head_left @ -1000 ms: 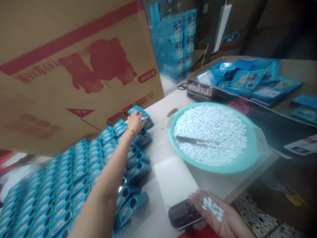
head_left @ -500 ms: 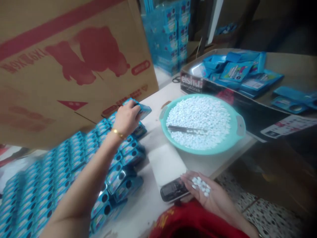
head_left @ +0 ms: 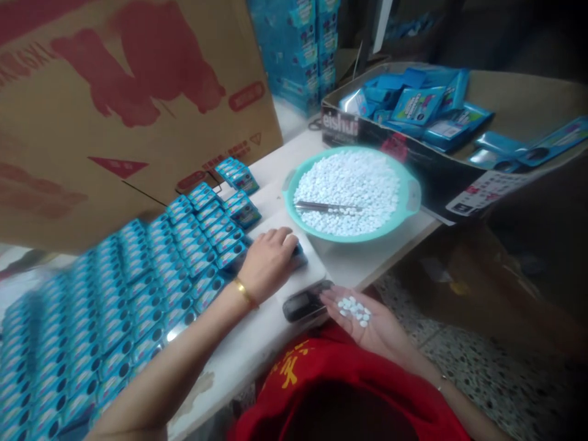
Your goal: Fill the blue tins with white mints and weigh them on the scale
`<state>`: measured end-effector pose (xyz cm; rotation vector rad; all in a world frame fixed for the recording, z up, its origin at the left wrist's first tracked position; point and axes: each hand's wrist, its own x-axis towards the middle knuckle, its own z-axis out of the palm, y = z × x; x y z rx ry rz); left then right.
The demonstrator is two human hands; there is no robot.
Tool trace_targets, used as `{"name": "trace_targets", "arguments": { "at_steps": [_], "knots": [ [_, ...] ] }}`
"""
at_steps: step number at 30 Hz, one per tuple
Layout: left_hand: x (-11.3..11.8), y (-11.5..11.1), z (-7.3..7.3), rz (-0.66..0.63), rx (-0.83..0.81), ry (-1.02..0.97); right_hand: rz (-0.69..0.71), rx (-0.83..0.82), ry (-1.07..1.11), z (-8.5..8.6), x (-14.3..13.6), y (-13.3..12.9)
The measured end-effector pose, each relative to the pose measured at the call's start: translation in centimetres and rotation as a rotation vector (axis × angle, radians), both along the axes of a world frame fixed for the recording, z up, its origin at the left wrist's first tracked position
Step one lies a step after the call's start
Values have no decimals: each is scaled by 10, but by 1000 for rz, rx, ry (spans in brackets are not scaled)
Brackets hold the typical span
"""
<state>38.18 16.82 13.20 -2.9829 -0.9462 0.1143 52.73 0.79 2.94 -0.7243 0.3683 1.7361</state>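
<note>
My left hand [head_left: 269, 263], with a gold bracelet at the wrist, is curled over a small blue pack [head_left: 300, 257] on the white plate of a digital scale [head_left: 316, 264]. Most of that pack is hidden under the fingers. My right hand [head_left: 383, 334] lies palm up and cupped beside the scale's black display end, carrying a little heap of white tablets [head_left: 353, 310]. Behind the scale stands a turquoise basin [head_left: 412, 202] full of such tablets, with a long thin metal tool [head_left: 316, 206] lying on them.
Rows of blue packs [head_left: 114, 318] cover the table's left side. A large cardboard box [head_left: 193, 141] stands behind them. At the right, an open carton [head_left: 362, 131] contains loose blue packs. More blue packs are stacked [head_left: 294, 55] at the back. The table edge [head_left: 390, 260] runs close to my right hand.
My left hand has brought the blue pack from the far end of the rows down and right onto the scale. My right hand still cups the tablets. The view has shifted.
</note>
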Motion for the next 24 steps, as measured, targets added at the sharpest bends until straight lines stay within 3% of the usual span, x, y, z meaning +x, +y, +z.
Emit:
{"name": "trace_targets", "arguments": {
  "at_steps": [3, 6, 9, 11, 24],
  "knots": [
    [4, -36, -4, -79, -97, -136, -10, 38, 45, 1, 0, -3],
    [15, -81, -32, -185, -294, -134, -15, -13, 81, 4, 0, -6],
    [27, -114, -63, -161, -302, -120, -6, -121, 73, 6, 0, -13],
    [32, -124, -74, -152, -302, -117, 8, -160, 65, 5, 0, -19],
    [24, -130, -69, -69, -385, -102, -2, -124, 66, -4, -1, -31]
  ]
}}
